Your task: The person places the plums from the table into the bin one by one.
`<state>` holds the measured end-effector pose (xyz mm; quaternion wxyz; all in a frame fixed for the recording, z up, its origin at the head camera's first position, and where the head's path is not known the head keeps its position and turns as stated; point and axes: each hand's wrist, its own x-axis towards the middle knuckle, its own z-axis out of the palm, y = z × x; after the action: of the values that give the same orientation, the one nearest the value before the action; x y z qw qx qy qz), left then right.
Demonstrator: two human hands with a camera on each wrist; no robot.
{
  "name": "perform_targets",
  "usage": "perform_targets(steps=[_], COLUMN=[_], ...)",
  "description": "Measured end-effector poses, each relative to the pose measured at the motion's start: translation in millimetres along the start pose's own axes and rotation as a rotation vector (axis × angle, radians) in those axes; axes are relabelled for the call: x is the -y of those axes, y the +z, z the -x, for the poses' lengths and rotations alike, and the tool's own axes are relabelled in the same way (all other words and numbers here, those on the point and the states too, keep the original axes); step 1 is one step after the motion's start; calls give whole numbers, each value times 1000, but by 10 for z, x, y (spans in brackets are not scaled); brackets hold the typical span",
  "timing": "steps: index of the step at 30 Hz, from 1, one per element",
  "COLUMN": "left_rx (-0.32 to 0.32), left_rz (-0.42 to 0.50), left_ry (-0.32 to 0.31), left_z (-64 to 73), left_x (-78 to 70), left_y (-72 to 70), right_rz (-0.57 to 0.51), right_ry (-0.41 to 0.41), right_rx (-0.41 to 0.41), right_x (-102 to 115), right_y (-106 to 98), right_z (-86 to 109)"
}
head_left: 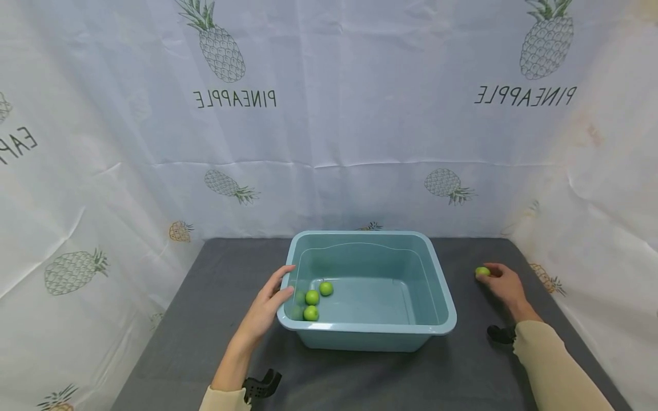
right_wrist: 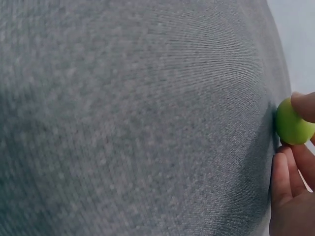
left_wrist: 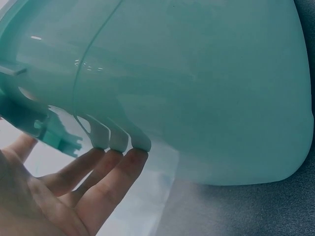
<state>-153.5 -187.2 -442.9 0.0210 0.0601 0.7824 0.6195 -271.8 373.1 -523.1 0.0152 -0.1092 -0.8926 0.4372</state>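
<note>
A pale blue-green plastic basin [head_left: 367, 328] stands on the dark table, with three small green limes [head_left: 312, 297] at the left of its floor. My left hand [head_left: 264, 308] holds the basin's left rim; in the left wrist view its fingertips [left_wrist: 140, 153] touch the outer wall [left_wrist: 221, 98]. To the right of the basin, my right hand [head_left: 506, 285] pinches another green lime [right_wrist: 293, 123] between thumb and fingers, low over the table cloth. Part of this lime is hidden behind the thumb.
A dark grey cloth [head_left: 205, 319] covers the table. White sheets printed with pineapples [head_left: 329, 125] hang behind it and along both sides. Black wrist straps [head_left: 262, 385] sit on both forearms.
</note>
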Motion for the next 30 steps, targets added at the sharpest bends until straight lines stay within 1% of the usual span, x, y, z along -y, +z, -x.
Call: perform_targets(steps=[5, 7, 10, 12, 17, 21, 24, 27, 30], left_rx=[4, 3, 2, -1, 4, 7, 6, -1, -4], left_rz=[-1, -2, -3, -4, -7, -3, -4, -4, -4], left_ry=[1, 1, -1, 0, 13, 12, 6, 5, 3], left_z=[-3, -2, -2, -1, 1, 2, -3, 0, 3], left_x=[-2, -10, -16, -19, -30, -27, -14, -9, -10], left_y=[3, 5, 8, 8, 8, 9, 11, 12, 12], right_rz=[-15, -32, -55, -98, -225, -257, -240, -162, -89], right_ry=[0, -2, -12, -20, -68, -104, -99, -76, -70], right_rx=[-24, -22, -5, 16, 63, 92, 98, 89, 92], right_x=[4, 17, 46, 76, 151, 194, 214, 235, 258], right_y=[-14, -31, -65, -81, -84, -75, -65, -53, -40], right_z=[13, 19, 43, 66, 109, 143, 164, 189, 223])
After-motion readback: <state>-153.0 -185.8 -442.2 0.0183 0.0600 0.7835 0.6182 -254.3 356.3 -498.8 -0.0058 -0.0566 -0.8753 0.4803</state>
